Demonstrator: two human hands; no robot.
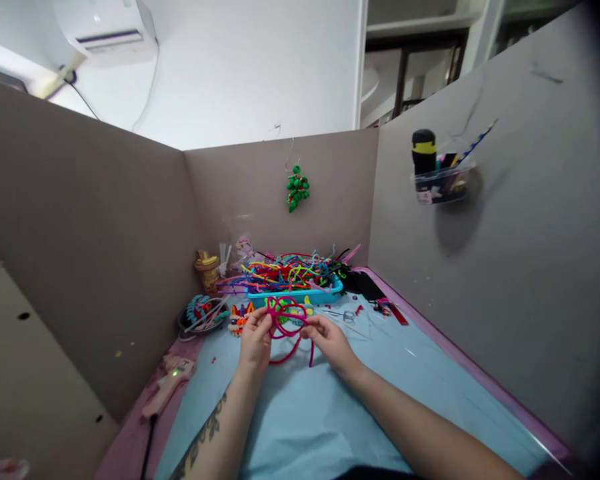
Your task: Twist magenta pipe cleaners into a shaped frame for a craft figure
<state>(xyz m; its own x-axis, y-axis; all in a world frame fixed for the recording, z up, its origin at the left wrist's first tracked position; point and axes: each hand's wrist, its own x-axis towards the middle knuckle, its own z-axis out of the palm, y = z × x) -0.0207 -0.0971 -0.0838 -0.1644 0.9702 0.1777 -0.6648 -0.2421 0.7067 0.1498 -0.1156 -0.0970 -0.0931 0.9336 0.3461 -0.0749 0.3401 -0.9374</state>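
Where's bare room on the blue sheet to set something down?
Two patches of blue sheet: right forearm to pink right edge; left forearm to right forearm. Crowded: beyond the held magenta loops, around the blue basket, scissors and orange-and-white piece.

To the left of the left hand (255, 337) lies a pink glue gun (166, 392), its small light glowing green. Beyond both hands, a green ornament (297, 192) hangs against the gray partition (240, 187). High to the right of the right hand (331, 341), a clear bin (443, 185) holds a black-and-yellow object (424, 152).
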